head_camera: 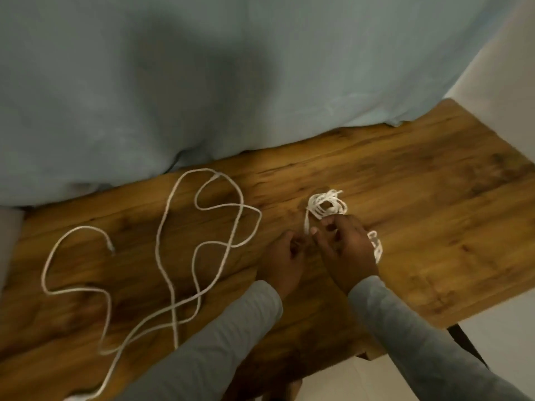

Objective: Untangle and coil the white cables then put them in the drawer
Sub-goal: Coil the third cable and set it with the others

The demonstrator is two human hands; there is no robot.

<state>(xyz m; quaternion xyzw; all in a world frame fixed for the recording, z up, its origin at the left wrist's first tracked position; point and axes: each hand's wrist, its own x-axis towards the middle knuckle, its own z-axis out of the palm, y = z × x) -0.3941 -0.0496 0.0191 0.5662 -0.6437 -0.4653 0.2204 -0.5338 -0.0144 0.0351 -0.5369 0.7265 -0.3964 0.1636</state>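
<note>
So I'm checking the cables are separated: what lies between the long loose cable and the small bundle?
Head view: only bare wooden table between the long loose cable and the small bundle, apart.

Wooden table against pale blue cloth, white floor.

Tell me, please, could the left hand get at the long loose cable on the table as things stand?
Probably yes: the loose cable lies bare on the table beside the left hand, with nothing between them.
</note>
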